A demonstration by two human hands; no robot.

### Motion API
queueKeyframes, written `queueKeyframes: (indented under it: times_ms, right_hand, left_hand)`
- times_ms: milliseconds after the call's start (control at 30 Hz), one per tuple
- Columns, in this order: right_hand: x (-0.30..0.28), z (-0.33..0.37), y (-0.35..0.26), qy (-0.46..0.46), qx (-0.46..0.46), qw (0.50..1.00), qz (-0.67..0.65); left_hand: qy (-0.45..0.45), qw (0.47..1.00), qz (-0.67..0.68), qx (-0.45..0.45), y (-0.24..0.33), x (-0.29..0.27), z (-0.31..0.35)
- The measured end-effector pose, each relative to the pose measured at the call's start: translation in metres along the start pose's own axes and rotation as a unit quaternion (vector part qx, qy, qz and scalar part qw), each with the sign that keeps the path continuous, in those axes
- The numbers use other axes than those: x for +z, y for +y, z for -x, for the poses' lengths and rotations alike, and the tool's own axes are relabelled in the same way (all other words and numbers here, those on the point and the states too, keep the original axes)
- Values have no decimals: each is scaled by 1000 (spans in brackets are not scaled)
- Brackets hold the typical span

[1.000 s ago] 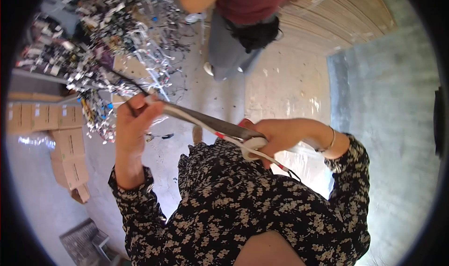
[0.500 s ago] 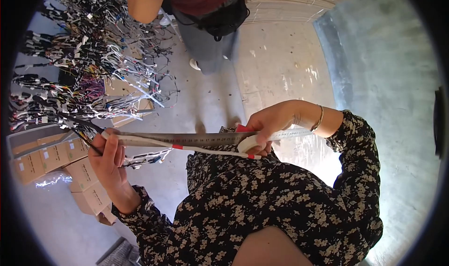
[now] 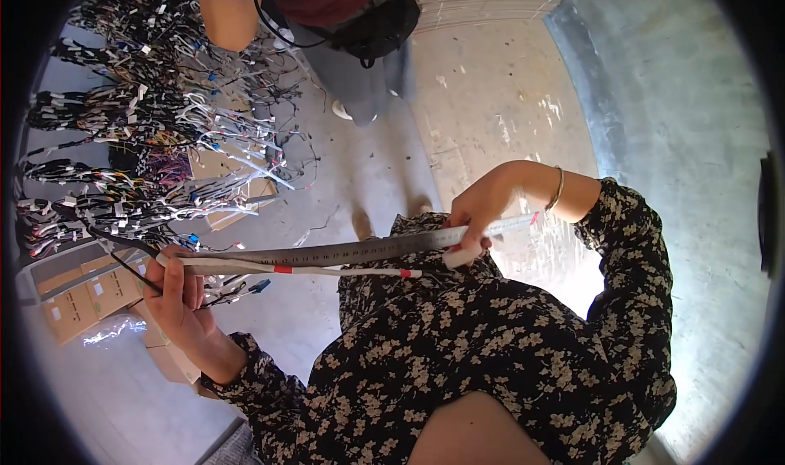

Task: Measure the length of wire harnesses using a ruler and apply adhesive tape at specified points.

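Note:
My left hand (image 3: pixel 178 297) is closed, pinching one end of a steel ruler (image 3: pixel 352 252) together with a white cable (image 3: pixel 343 272). Two red bands mark the cable, one midway and one close to its free tip, which hangs just below the ruler. Dark thinner wires (image 3: pixel 131 270) run out on the left side of that hand. My right hand (image 3: pixel 481 211) grips the ruler farther along, fingers wrapped round it. A roll of white tape (image 3: pixel 463 256) sits in the same hand, partly hidden by the fingers.
Dense bundles of wire harnesses (image 3: pixel 139 130) hang at the far left. Below them stand cardboard boxes (image 3: pixel 94 297) with clear plastic wrap (image 3: pixel 121 328). A person (image 3: pixel 352 48) in a dark red top stands ahead. A stack of flat cardboard (image 3: pixel 491 3) lies behind, and a grey wall (image 3: pixel 679 138) rises at right.
The right hand has shifted slightly along the ruler, whose right end now tilts higher. The cable's tip has moved left, away from the tape roll. The person ahead has shifted a little left.

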State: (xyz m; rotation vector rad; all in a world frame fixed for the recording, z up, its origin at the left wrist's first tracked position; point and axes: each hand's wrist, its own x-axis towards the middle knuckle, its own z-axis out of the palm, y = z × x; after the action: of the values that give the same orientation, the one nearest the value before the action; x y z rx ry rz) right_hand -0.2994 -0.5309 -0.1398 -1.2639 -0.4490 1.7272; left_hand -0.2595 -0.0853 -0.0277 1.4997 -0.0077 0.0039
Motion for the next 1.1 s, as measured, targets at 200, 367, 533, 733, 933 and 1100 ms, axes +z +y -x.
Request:
queueKeyframes:
  times_ms: [200,367,533,733,933,1100]
  right_hand:
    - [-29,7,61,209,28,939,-272]
    - [-23,-27,61,123,57,946,-296]
    - [-22,-35,65,161,-121,919,-340]
    - [30,-20,-28,101,-180,909,-362]
    - [25,-18,-34,154,-188,912,-330]
    - [28,-16,-32,194,-177,919,-293]
  left_hand:
    - [-4,1000,-2,7,-5,10,5]
    - [-37,999,11,17,-2,21,9]
    - [-10,1000,10,12,5,33,8]
    - [0,1000,22,-18,-20,21,-9]
    - [-1,1000,3,-18,-35,28,-26]
    - [-6,1000,11,-6,-36,29,-25]
